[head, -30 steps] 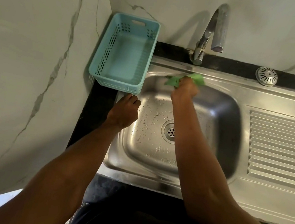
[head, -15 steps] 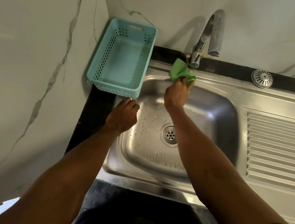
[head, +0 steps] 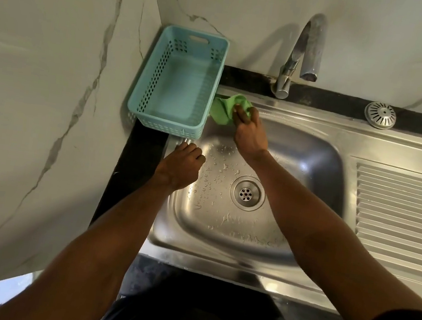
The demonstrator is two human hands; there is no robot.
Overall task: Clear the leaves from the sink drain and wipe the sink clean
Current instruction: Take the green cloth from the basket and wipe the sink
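The drain [head: 246,194] lies near in the wet sink [head: 313,158], with no leaves on it. The left hand [head: 179,166] rests on the left rim, fingers loosely curled, holding nothing. Farther, the right hand [head: 249,131] grips the green cloth [head: 225,107] at the far left corner, just beside the basket [head: 179,85].

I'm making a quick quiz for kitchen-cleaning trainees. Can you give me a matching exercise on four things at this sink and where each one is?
Things:
1. green cloth
2. blue basket
3. left hand
4. drain

Places:
A. middle of the basin floor
B. in the corner by the walls
C. resting on the sink's left rim
D. in the right hand, at the basin's back left corner

Pairs: 1-D, 2-B, 3-C, 4-A
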